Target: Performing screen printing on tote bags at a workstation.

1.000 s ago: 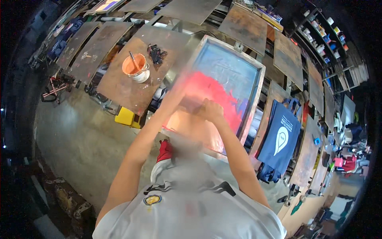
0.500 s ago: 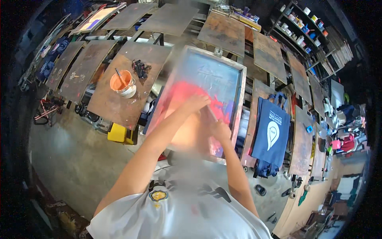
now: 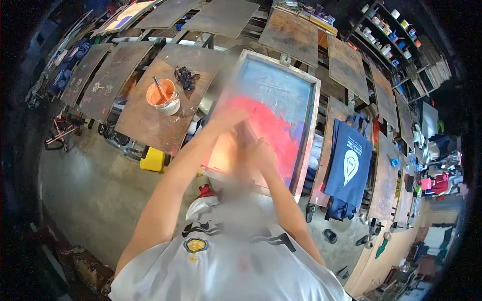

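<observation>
A wooden-framed printing screen [image 3: 315, 108] lies in front of me, with blue mesh at its far part. Red-pink ink [image 3: 271, 131] covers much of its middle, and a pale orange patch shows at the near left. Both my hands are closed on a squeegee [image 3: 245, 132] standing on the mesh. My left hand [image 3: 230, 120] holds its far end, my right hand [image 3: 260, 154] the near end. Blur smears the fingers and the near part of the screen, and the squeegee's lower edge cannot be made out.
Left of the screen, a white bucket of orange ink [image 3: 163, 98] with a handle sticking out stands on a brown board [image 3: 143, 120], beside a black crumpled thing [image 3: 186, 78]. Navy tote bags [image 3: 350, 163] lie on a board to the right. A yellow container [image 3: 152, 159] sits lower left.
Both hands and the squeegee have moved left across the screen. More red ink shows to the right of the squeegee. The whole view has shifted slightly.
</observation>
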### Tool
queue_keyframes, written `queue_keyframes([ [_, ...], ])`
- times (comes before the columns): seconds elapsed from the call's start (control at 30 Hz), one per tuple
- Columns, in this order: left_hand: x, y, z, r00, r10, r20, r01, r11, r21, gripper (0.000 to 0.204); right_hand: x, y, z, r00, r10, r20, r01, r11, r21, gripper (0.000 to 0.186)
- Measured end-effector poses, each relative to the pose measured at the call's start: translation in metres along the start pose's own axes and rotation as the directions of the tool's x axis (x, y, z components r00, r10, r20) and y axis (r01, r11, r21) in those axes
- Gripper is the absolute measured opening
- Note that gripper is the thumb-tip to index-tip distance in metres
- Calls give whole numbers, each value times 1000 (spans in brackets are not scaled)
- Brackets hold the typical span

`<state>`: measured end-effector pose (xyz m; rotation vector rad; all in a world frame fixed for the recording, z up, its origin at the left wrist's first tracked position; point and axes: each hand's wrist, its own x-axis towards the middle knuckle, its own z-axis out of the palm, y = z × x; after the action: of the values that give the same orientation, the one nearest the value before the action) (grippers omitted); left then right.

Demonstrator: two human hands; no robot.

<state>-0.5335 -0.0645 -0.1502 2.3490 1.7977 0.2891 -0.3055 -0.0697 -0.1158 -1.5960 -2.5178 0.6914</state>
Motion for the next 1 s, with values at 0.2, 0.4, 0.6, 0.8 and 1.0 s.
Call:
queue_keyframes([
  [0.2,35,61,20,993,112,-25,-113,993,-17,80,-25,61,-12,986,120,118,-111,991,-81,58],
  [0.4,29,52,15,983,182,11,-181,981,-64,80,-50,30,15,967,241,-82,-246,967,-60,49],
  [0.6,31,3,10,986,166,34,-170,965,200,79,-17,-5,36,957,275,-92,-271,961,53,57],
  [0.8,25,16,-8,981,188,-43,-167,939,300,68,-3,28,26,993,88,-74,-80,991,107,47],
  [1.0,-70,77,-20,998,-57,39,60,997,-57,54,-25,49,-33,944,-309,118,313,949,-23,41],
])
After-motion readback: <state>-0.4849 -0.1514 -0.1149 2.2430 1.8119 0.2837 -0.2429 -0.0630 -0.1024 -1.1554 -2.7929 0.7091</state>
